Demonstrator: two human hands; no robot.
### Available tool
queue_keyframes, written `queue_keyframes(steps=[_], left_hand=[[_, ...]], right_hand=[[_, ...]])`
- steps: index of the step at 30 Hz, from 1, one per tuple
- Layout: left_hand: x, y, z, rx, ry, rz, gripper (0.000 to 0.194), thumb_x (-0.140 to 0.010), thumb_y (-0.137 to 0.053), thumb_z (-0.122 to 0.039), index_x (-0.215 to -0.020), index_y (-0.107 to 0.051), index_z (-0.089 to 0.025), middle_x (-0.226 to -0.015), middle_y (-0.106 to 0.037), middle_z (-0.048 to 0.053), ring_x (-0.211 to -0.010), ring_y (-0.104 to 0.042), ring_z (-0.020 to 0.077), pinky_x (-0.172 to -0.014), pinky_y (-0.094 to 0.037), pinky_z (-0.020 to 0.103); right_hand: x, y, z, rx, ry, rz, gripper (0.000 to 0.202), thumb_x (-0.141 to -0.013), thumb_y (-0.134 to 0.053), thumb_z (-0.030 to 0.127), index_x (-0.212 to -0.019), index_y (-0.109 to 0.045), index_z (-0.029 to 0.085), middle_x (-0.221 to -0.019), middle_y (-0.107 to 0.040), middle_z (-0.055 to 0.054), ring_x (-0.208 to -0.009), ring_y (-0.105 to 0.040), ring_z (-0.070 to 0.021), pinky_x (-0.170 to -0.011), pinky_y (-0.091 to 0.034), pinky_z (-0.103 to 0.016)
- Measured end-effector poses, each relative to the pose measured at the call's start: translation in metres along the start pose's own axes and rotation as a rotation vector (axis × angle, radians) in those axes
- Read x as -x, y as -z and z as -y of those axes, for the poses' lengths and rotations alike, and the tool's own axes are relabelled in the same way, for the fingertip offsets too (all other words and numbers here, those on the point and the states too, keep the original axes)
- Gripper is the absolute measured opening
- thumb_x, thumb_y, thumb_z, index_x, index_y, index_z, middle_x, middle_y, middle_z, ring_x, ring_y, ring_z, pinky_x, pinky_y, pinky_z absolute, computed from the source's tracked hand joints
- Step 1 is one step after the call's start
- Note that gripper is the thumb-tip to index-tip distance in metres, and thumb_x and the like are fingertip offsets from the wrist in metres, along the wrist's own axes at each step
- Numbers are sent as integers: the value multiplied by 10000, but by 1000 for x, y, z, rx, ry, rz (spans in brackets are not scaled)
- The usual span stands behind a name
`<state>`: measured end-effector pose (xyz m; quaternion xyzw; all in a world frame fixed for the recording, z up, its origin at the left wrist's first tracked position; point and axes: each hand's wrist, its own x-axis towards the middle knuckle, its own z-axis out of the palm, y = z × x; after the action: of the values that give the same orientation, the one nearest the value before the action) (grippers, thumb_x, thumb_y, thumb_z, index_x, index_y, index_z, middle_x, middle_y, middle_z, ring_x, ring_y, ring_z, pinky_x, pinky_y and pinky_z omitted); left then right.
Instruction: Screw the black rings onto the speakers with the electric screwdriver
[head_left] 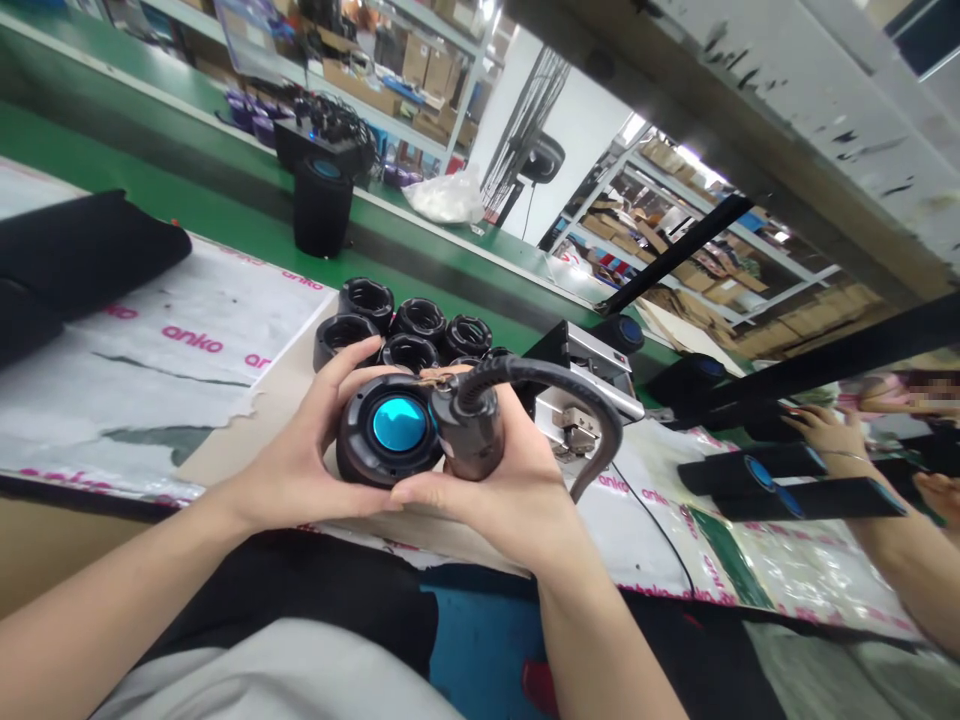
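A round black speaker [352, 440] with a shiny blue disc in its end sits between my hands, above the bench's near edge. My left hand [307, 455] grips it from the left, the thumb along its lower side. Beside it, touching or nearly so, stands a dark cylinder [469, 430] with a thick curved hose [592, 390] at its top. My right hand [517, 480] wraps around this cylinder, the thumb reaching under the speaker. Fingers behind both things are partly hidden. Just beyond my hands, several open black ring-shaped housings [420, 320] stand grouped together.
A metal device [585, 370] stands right of the housings. Black fabric [90, 260] lies at left on printed sheeting [217, 310]. A dark cylinder [322, 210] stands on the green surface. At right, a co-worker's hand [832, 440] is near dark blue-ended cylinders [750, 480].
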<state>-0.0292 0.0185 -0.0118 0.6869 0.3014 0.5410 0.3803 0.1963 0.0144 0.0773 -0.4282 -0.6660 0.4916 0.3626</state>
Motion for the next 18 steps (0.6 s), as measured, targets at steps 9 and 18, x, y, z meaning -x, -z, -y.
queue_keyframes(steps=[9,18], left_hand=[[2,-2,3,197,26,-17,1242,-670,-999,-736,-1717,-398,-440,-1640,-591,89,-1528,-584,410,-1275,-530,540],[-5,2,-17,66,210,-15,853,-785,-1006,-413,-1536,-607,-356,-1534,-696,61,-1317,-752,322,-1055,-676,326]], right_hand=[[2,-4,17,73,-78,7,729,-733,-1017,236,-1367,-694,396,-1346,-745,42,-1335,-687,-281,-1214,-555,-516],[3,10,12,148,33,21,730,-760,-1013,269,-1409,-689,353,-1398,-740,15,-1268,-720,-256,-1103,-613,-401]])
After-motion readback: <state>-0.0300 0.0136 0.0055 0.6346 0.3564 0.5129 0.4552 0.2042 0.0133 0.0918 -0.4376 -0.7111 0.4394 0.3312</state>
